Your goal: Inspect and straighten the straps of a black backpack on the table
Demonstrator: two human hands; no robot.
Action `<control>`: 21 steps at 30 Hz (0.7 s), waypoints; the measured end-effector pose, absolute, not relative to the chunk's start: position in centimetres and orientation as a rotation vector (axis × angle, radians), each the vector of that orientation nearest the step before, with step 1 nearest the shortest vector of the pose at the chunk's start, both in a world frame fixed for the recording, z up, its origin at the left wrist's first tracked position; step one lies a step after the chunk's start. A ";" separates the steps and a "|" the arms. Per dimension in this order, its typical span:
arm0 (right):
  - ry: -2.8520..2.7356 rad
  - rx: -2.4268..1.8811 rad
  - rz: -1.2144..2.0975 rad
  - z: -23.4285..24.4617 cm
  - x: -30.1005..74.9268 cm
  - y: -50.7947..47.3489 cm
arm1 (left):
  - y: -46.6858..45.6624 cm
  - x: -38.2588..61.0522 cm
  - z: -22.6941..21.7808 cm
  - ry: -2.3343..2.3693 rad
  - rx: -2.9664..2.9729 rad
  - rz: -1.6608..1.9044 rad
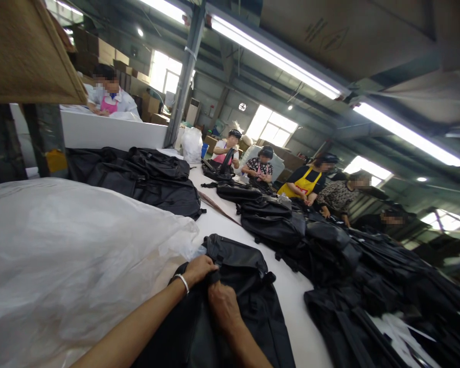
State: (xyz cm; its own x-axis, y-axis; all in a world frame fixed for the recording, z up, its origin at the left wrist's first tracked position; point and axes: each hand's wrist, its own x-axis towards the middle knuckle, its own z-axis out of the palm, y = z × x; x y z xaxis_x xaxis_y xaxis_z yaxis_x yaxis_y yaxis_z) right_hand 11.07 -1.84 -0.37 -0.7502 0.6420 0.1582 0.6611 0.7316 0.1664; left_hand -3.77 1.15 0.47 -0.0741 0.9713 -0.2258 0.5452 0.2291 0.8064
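Note:
A black backpack (249,301) lies flat on the white table (291,291) right in front of me. My left hand (199,269), with a silver bangle on the wrist, is closed on a fold of the backpack near its top. My right hand (223,304) rests just below it, fingers curled and pinching the same black fabric. What lies under the fingers is hidden.
A large heap of clear plastic bags (69,255) fills the left. More black backpacks (145,179) are piled at the back left and along the right (329,245). Several other people (304,184) work along the far side of the table; another person (109,97) stands behind a white counter.

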 end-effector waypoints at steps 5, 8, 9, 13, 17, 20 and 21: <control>-2.885 -1.003 -0.410 0.9 12.5 -2.3 | 0.8 -3.6 0.7 1.723 1.413 0.656; -2.902 -0.947 -0.416 0.7 12.7 -2.9 | 0.8 -3.5 0.5 1.740 1.409 0.655; -2.908 -0.930 -0.407 0.5 12.8 -3.2 | 0.8 -3.4 0.4 1.749 1.407 0.658; -2.914 -0.900 -0.349 0.8 13.8 -4.5 | 1.0 -3.3 0.2 1.768 1.397 0.666; -2.903 -0.883 -0.300 2.4 15.2 -5.4 | 1.2 -3.1 0.3 1.759 1.375 0.660; -2.931 -0.784 -0.270 3.1 15.7 -6.3 | 1.2 -3.0 0.2 1.767 1.346 0.659; -2.931 -0.752 -0.258 3.2 15.9 -6.7 | 1.3 -3.0 0.1 1.771 1.337 0.660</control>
